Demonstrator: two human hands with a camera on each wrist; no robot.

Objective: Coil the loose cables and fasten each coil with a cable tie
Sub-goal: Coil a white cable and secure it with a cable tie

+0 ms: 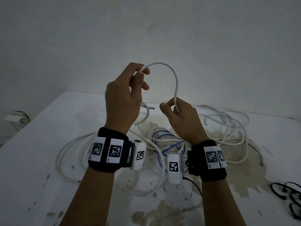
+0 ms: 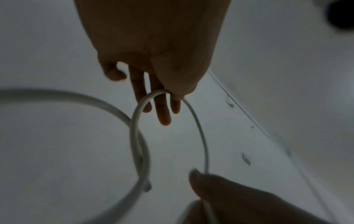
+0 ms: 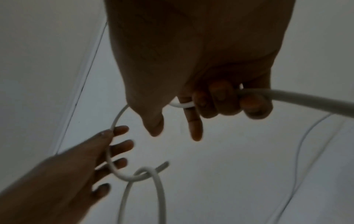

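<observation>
Left hand [image 1: 121, 97] pinched white cable [image 1: 171, 70] between thumb and forefinger, other fingers apart, right hand [image 1: 182, 116] fingers curled round same cable, arched above stained surface [image 1: 40, 144]

Dim bare room, maybe workshop: stained white table [image 1: 48, 160], plain wall [image 1: 146, 30].

Dim, cool light throughout; a plain pale wall [image 1: 162, 30] with faint scuffs rises behind a white table [image 1: 40, 144] whose top bears brown stains and dark specks; its far edge meets the wall.
</observation>
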